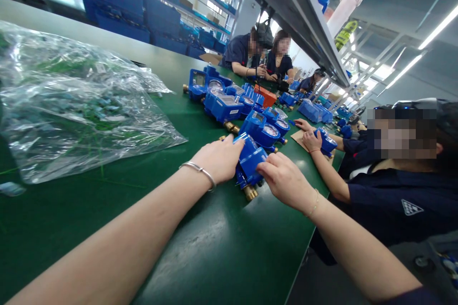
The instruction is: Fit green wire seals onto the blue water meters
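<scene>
A blue water meter with brass threaded ends lies on the green tabletop in front of me. My left hand, a silver bangle at its wrist, grips the meter's far left side. At the near right edge of the same meter, the bent fingers of my right hand are pinched together against the blue housing. The fingertips of both hands are partly hidden. Just beyond it sits another blue meter with a round dial, and several more stand in a cluster behind.
Clear plastic bags with small pale-blue and green contents spread over the left of the green table. To the right a co-worker handles another meter over cardboard. An orange box and other people are farther back. A shelf overhangs.
</scene>
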The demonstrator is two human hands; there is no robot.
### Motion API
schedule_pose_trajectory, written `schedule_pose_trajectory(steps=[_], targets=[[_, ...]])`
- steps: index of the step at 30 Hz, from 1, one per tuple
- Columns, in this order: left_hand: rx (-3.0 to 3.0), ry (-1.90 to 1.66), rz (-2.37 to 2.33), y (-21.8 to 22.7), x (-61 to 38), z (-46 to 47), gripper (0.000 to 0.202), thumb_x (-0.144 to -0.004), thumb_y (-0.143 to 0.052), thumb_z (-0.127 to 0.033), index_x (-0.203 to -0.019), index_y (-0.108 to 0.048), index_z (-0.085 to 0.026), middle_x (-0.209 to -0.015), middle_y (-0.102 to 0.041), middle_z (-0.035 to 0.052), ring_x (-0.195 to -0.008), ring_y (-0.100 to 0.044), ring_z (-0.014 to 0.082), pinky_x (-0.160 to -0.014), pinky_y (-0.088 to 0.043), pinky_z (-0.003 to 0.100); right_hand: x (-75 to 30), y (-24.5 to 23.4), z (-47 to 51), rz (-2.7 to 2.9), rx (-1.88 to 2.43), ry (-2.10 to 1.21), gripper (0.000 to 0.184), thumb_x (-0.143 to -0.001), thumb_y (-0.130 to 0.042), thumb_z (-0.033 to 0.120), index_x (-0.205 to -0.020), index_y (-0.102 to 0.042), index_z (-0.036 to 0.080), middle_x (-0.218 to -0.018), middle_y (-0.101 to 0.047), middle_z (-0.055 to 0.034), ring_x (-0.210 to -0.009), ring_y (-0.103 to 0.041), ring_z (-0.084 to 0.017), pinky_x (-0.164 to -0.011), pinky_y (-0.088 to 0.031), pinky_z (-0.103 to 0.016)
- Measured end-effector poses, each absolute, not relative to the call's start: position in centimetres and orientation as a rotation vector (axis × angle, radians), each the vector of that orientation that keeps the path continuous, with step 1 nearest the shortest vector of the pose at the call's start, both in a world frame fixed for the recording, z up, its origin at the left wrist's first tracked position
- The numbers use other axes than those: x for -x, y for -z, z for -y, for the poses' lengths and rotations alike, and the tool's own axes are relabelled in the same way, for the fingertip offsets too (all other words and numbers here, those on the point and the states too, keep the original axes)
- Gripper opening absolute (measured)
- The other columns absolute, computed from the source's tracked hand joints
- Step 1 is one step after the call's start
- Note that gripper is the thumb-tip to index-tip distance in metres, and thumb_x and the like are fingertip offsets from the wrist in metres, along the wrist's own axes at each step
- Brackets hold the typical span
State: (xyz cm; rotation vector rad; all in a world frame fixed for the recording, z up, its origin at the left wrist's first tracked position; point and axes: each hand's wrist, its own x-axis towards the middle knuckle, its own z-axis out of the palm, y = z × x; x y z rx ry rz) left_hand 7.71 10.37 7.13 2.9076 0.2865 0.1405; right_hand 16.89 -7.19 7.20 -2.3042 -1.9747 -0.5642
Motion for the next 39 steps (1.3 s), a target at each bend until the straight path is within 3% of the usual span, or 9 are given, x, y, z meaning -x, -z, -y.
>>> schedule_pose_trajectory(steps=[4,8,13,17,23,27,30,34,39], targets=[[-2.854,0.105,-0.19,-8.2,-7.1,-10.2,0.033,-0.076,-0.053,-0.042,-0.078,-0.069,-0.012,-0.079,-0.067,0.0159,-0.079,-0.063,0.0319,-0.073,-0.048,0.04,-15.7,-6.5,7.1,1.968,2.372,0.649,0.026,-0.086,-0.043,0.01,-0.107,-0.058,0.016,-0.085,-0.057,-0.0081,-0.079,-0.046,-0.022,-0.074,-0.039,-0.034],[-2.707,0.296,0.006,-6.7,-7.7,-9.5,0.02,-0.071,-0.058,-0.035,-0.065,-0.067,-0.019,-0.064,-0.067,0.0039,-0.061,-0.062,0.0187,-0.057,-0.046,0.024,-14.7,-5.6,7.0,1.876,2.377,0.57,0.031,-0.088,-0.041,0.01,-0.116,-0.052,0.016,-0.091,-0.059,-0.0087,-0.083,-0.05,-0.021,-0.076,-0.042,-0.032],[-2.736,0.338,-0.036,-7.5,-6.8,-11.1,0.013,-0.064,-0.055,-0.016,-0.055,-0.064,-0.02,-0.051,-0.063,0.0012,-0.053,-0.061,0.0177,-0.051,-0.043,0.024,-14.0,-3.5,7.9,1.556,2.278,0.365,0.042,-0.085,-0.04,0.005,-0.124,-0.043,0.018,-0.1,-0.058,-0.0082,-0.088,-0.057,-0.019,-0.078,-0.047,-0.031],[-2.838,0.235,-0.197,-9.9,-4.3,-13.3,0.016,-0.055,-0.055,-0.009,-0.059,-0.064,-0.021,-0.05,-0.062,0.0009,-0.046,-0.058,0.0185,-0.048,-0.042,0.025,-13.9,-1.8,8.9,1.248,2.14,0.268,0.036,-0.08,-0.041,0.004,-0.111,-0.051,0.019,-0.091,-0.059,-0.0058,-0.084,-0.058,-0.02,-0.077,-0.048,-0.033],[-2.692,0.327,-0.11,-12.9,-0.7,-12.9,0.021,-0.067,-0.047,-0.017,-0.066,-0.067,-0.022,-0.053,-0.063,-0.0003,-0.052,-0.062,0.0186,-0.051,-0.044,0.025,-12.4,-1.4,9.2,0.944,1.917,0.185,0.013,-0.082,-0.045,0.013,-0.086,-0.056,0.019,-0.084,-0.057,-0.0039,-0.078,-0.056,-0.019,-0.07,-0.045,-0.031],[-2.59,0.207,0.24,-14.0,-0.6,-11.0,0.009,-0.068,-0.059,-0.023,-0.067,-0.068,-0.021,-0.093,-0.066,0.0003,-0.081,-0.06,0.0183,-0.072,-0.046,0.025,-11.9,-0.9,8.3,0.729,1.676,0.074,0.011,-0.082,-0.055,0.028,-0.088,-0.059,0.019,-0.082,-0.058,-0.0029,-0.073,-0.055,-0.017,-0.066,-0.044,-0.028],[-2.351,0.177,0.406,-13.3,-1.8,-10.5,0.013,-0.07,-0.065,-0.029,-0.064,-0.065,-0.018,-0.125,-0.053,0.0006,-0.101,-0.055,0.0196,-0.087,-0.042,0.025,-11.7,-0.3,7.4,0.599,1.425,-0.064,0.018,-0.078,-0.063,0.034,-0.085,-0.062,0.018,-0.078,-0.06,-0.0023,-0.073,-0.056,-0.017,-0.068,-0.045,-0.028],[-1.957,0.366,0.576,-11.1,-3.5,-10.9,0.036,-0.078,-0.057,-0.05,-0.071,-0.064,-0.015,-0.097,-0.066,0.0083,-0.096,-0.057,0.023,-0.087,-0.042,0.031,-11.2,-0.5,6.7,0.504,1.248,-0.206,0.032,-0.071,-0.071,0.036,-0.096,-0.064,0.018,-0.09,-0.065,-0.0051,-0.084,-0.06,-0.02,-0.077,-0.048,-0.032],[-1.814,0.26,0.491,-9.5,-4.3,-10.8,0.057,-0.082,-0.038,-0.066,-0.073,-0.059,-0.013,-0.073,-0.057,0.0056,-0.067,-0.048,0.0155,-0.068,-0.04,0.028,-10.4,-0.8,6.2,0.514,1.281,-0.137,0.036,-0.078,-0.063,0.038,-0.11,-0.061,0.02,-0.107,-0.062,-0.0072,-0.1,-0.059,-0.022,-0.089,-0.046,-0.036]])
